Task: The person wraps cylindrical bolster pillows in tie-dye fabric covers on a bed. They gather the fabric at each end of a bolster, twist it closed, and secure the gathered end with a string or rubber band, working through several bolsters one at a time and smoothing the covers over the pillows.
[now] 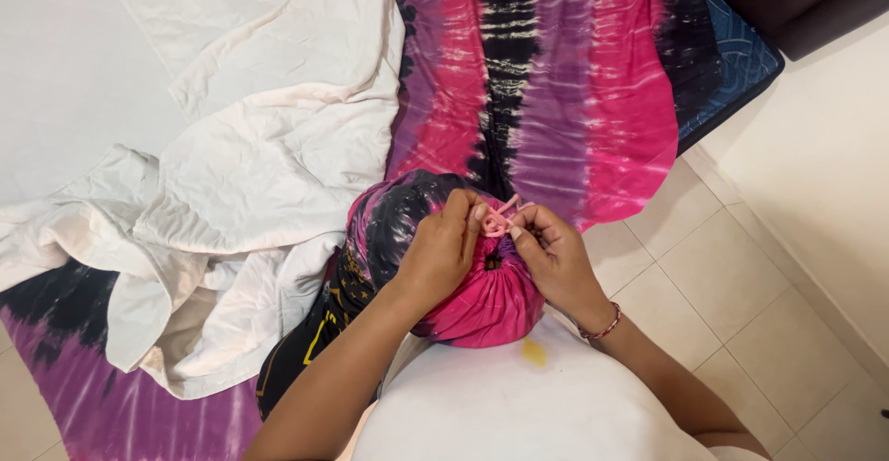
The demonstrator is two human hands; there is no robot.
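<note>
A round bundle (pixel 482 304) wrapped in pink, purple and black tie-dye cloth rests against my lap at the bed's edge. Both hands meet at its gathered top. My left hand (pixel 443 250) pinches a thin pink cord (pixel 501 217) at the gather. Opposite it, my right hand (pixel 554 255), with a red bangle at the wrist, holds the other part of the cord. The cord forms a small loop between my fingertips.
A tie-dye sheet (pixel 556 81) covers the bed ahead. A crumpled white blanket (pixel 250 193) lies to the left. A dark cloth with yellow marks (pixel 310 345) sits under the bundle. Beige tiled floor (pixel 722 276) and a wall are on the right.
</note>
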